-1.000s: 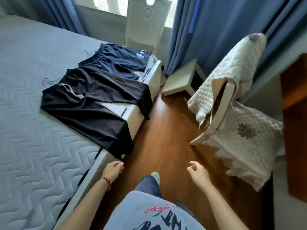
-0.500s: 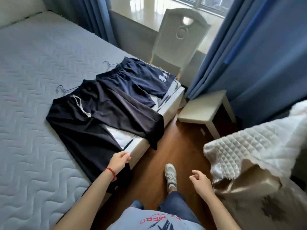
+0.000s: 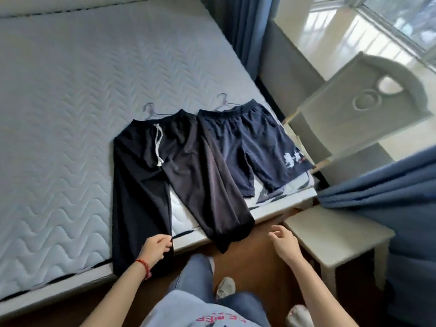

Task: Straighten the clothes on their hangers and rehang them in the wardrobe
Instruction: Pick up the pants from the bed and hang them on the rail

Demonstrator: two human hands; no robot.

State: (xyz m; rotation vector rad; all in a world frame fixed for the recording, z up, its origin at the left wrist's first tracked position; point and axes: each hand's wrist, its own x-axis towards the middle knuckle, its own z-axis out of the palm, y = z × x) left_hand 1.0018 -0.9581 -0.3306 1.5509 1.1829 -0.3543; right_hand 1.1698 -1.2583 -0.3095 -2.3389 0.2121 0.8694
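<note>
A quilted grey mattress (image 3: pixel 70 95) fills the scene to the left of and beyond the person's left hand (image 3: pixel 154 248), which wears a red bead bracelet (image 3: pixel 144 267) at the wrist. That hand is closed in a pinch on the inner edge of the nearer leg of the black trousers (image 3: pixel 151 175), low down where the cloth hangs over the side of the bed. The trousers lie flat on the mattress beyond the hand, waistband away from the person, a white drawstring (image 3: pixel 157 147) trailing down the front and a thin wire hanger (image 3: pixel 151 110) poking out past the waist. Their second leg spreads to the right of the hand and droops over the bed edge toward the wooden floor (image 3: pixel 250 263). Just right of the trousers, touching them along one side, lie navy shorts (image 3: pixel 247 142) with a white print on the far leg, on a second hanger (image 3: pixel 224 101). The right hand (image 3: pixel 284 244) hovers open and empty over the floor, fingers loosely curled, apart from the hanging trouser leg to its left. Immediately right of that hand stands a low white stool (image 3: pixel 335 234), crowding the gap beside the bed. Beyond it a white chair (image 3: pixel 363 109) stands against the bed corner, with blue curtains (image 3: pixel 389 192) bunched at the far right beneath a bright window (image 3: pixel 354 31).
</note>
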